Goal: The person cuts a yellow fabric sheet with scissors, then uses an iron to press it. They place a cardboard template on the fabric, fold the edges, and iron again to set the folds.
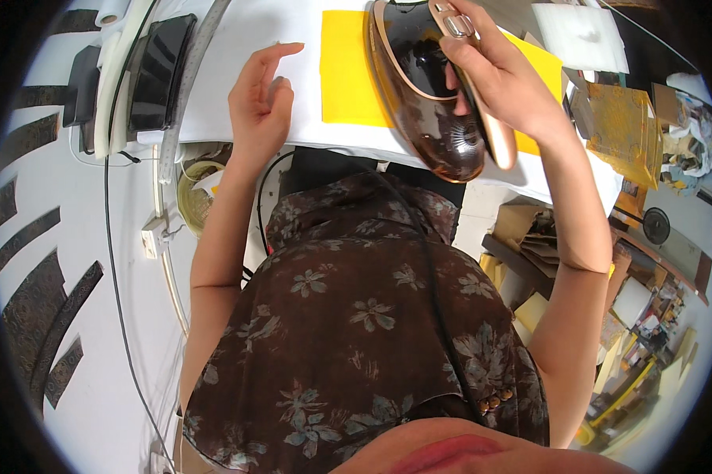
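Observation:
My right hand (502,75) is closed round the rose-gold handle of what looks like a steam iron (439,138), with a glossy dark brown body and a rounded see-through end toward me. Silver buttons show on the handle by my thumb. Beneath the iron lies a bright yellow sheet (348,71) on a white-covered table (214,103). Its underside is hidden, so I cannot tell whether it touches the sheet. Off to the left of the sheet, my left hand (261,107) is held over the white cover with nothing in it, index finger stretched out and the other fingers loosely bent.
A glossy black flat case (162,71) and a pale ruler-like strip (190,75) lie along the table's left side. A dark cord (407,209) runs down my front. White foam (581,38), a golden box (625,130) and piled cardboard (522,229) crowd the right.

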A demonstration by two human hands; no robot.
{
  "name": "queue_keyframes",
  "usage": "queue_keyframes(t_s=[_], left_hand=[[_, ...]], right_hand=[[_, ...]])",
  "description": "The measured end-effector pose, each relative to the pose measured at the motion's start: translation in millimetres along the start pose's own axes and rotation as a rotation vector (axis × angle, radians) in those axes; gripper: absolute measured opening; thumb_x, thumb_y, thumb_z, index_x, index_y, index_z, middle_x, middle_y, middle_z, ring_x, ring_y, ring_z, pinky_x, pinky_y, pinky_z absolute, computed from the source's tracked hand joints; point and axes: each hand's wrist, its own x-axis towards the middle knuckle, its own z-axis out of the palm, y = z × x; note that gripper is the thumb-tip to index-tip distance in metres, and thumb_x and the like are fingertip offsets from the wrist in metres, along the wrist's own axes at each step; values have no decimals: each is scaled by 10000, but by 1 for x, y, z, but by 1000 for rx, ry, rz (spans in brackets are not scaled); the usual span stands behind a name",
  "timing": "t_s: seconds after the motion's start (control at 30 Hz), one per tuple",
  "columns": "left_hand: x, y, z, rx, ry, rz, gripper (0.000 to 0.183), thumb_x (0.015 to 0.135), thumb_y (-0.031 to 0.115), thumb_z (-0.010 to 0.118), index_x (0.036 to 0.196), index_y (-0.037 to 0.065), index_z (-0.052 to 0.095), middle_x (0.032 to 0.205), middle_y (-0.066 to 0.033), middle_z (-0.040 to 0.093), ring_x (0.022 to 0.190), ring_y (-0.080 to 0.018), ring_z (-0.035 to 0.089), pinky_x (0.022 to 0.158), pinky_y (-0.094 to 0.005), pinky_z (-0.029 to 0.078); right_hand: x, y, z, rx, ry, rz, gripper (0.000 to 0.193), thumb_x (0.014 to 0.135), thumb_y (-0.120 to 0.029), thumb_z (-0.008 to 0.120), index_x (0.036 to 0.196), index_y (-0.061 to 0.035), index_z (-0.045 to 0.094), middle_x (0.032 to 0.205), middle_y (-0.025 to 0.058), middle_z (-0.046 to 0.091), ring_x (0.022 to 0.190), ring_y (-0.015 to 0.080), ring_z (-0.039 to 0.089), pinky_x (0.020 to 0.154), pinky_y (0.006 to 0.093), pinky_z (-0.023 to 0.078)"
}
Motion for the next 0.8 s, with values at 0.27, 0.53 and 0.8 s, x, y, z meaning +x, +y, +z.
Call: queue_keyframes(t_s=[0.27, 0.53, 0.8], left_hand=[[0, -2, 2, -48, 48, 68, 415, 898, -156, 433, 1273, -26, 555, 1334, -101, 617, 1401, -189, 487, 996, -227, 449], [2, -8, -1, -93, 200, 134, 476, 866, -145, 512, 1333, -56, 506, 1375, -196, 580, 1364, -299, 529, 1229, -454, 324], [4, -10, -2, -110, 288, 87, 436, 868, -149, 514, 1296, -65, 524, 1345, -218, 594, 1298, -318, 571, 1185, -473, 386]], right_hand=[[4, -29, 60, 399, 15, 70, 632, 1070, -227, 541, 1608, -167, 213, 765, 61, 554, 506, 161, 538, 448, 304, 480], [10, -49, 88, 232, 68, -178, 609, 1023, -310, 550, 1502, -27, 303, 979, 253, 669, 759, 364, 658, 682, 435, 549], [31, -27, 104, 191, 219, -325, 645, 963, -309, 589, 1446, 65, 382, 1045, 332, 683, 960, 460, 702, 871, 488, 546]])
